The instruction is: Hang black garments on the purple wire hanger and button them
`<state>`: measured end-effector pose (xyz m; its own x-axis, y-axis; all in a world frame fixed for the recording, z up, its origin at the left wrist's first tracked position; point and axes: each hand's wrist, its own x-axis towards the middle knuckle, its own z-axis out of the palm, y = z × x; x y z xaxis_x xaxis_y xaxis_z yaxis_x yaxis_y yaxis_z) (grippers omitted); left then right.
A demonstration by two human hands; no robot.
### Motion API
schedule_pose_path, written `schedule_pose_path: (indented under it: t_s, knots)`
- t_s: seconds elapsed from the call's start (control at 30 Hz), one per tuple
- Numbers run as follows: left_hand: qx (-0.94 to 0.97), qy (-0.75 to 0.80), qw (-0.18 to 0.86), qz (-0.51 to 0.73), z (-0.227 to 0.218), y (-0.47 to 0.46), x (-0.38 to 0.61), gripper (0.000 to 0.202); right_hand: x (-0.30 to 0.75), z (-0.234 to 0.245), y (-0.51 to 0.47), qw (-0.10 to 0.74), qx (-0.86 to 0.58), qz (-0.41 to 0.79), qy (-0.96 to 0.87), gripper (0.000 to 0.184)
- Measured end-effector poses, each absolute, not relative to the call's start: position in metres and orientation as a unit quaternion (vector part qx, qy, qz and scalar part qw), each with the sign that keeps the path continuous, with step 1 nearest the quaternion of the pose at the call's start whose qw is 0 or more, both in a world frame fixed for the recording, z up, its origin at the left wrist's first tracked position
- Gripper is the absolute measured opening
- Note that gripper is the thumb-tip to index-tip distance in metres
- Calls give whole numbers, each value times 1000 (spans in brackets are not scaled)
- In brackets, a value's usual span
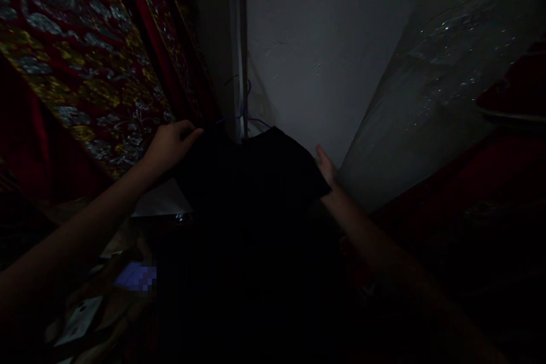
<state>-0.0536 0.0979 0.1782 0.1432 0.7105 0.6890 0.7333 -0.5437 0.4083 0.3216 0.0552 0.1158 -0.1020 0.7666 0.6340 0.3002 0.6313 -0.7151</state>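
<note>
A black garment (251,193) hangs on a thin purple wire hanger (244,116) in front of a pale wall. My left hand (170,145) pinches the garment's left shoulder, fingers curled on the cloth. My right hand (325,166) is behind the garment's right shoulder; only the thumb and part of the palm show, the fingers are hidden by the cloth. The scene is very dark.
A red cloth with gold and silver embroidery (81,57) hangs at the left. A clear sequined plastic cover (435,96) drapes at the right over dark red fabric (516,91). White cards and papers (81,318) lie low at the left. A vertical pole (239,40) runs up the wall.
</note>
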Motion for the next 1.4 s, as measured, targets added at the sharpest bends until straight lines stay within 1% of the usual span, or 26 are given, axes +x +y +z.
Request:
schedule_pose_path:
  t_s: [0.03,0.13,0.17,0.23,0.3,0.33,0.4,0.43,0.47,0.5,0.57,0.6,0.63,0.67,0.7,0.77,0.83,0.87,0.93,1.0,1.07,1.13,1.2,1.27,1.33,1.4]
  knots:
    - [-756,-483,17,-442,178,96,-54,23,325,119,55,560,-383,246,-692,62]
    - [-761,-484,48,-429,183,95,-44,24,333,136,48,573,-410,382,-597,40]
    - [-763,-472,66,-437,186,95,-37,24,335,143,45,581,-411,407,-573,38]
    - [-758,-434,100,-477,192,92,-21,24,336,155,37,608,-404,402,-554,40]
    - [-752,-395,95,-519,199,84,-4,26,331,162,26,649,-398,356,-542,39]
    - [-756,-381,63,-528,201,78,4,29,327,163,17,669,-397,328,-536,38]
    - [-768,-357,-65,-528,206,63,20,37,312,161,-6,679,-396,282,-549,34]
    - [-765,-345,-154,-522,206,54,27,42,303,159,-20,658,-393,270,-583,32]
    - [-752,-333,-251,-511,206,44,32,47,294,157,-34,611,-382,266,-640,30]
    - [-728,-325,-348,-493,205,34,37,49,285,155,-47,542,-358,262,-714,30]
    - [-670,-327,-505,-434,201,11,40,44,270,152,-64,374,-287,242,-848,32]
    - [-648,-338,-555,-397,198,0,39,40,266,151,-67,306,-254,227,-889,34]
    - [-637,-355,-585,-355,195,-10,36,38,263,149,-65,265,-233,215,-911,35]
    - [-639,-373,-596,-312,192,-20,31,37,264,147,-58,258,-229,206,-916,34]
    - [-651,-390,-592,-271,191,-28,24,38,266,143,-48,283,-245,198,-906,32]
    - [-690,-418,-553,-208,192,-38,10,38,275,132,-22,377,-301,181,-857,31]
    - [-722,-443,-493,-201,197,-38,-6,37,286,117,4,434,-347,190,-809,35]
    - [-730,-456,-458,-222,201,-34,-13,36,291,109,15,430,-361,225,-796,38]
    - [-734,-481,-387,-285,209,-19,-27,34,296,97,30,404,-378,342,-760,45]
    - [-736,-496,-307,-345,214,1,-38,32,295,94,42,431,-389,442,-684,50]
    - [-741,-496,-199,-406,216,21,-47,29,290,104,56,530,-382,464,-599,50]
    - [-745,-477,-49,-464,216,36,-51,27,284,124,74,628,-352,431,-544,51]
    - [-737,-444,110,-497,210,43,-52,26,281,146,95,684,-322,395,-521,53]
    - [-744,-410,214,-483,197,44,-49,25,284,160,111,708,-305,380,-511,55]
    - [-786,-379,237,-427,176,40,-43,26,292,161,118,720,-304,381,-495,56]
    - [-852,-360,193,-326,147,36,-34,32,301,148,114,726,-310,390,-474,56]
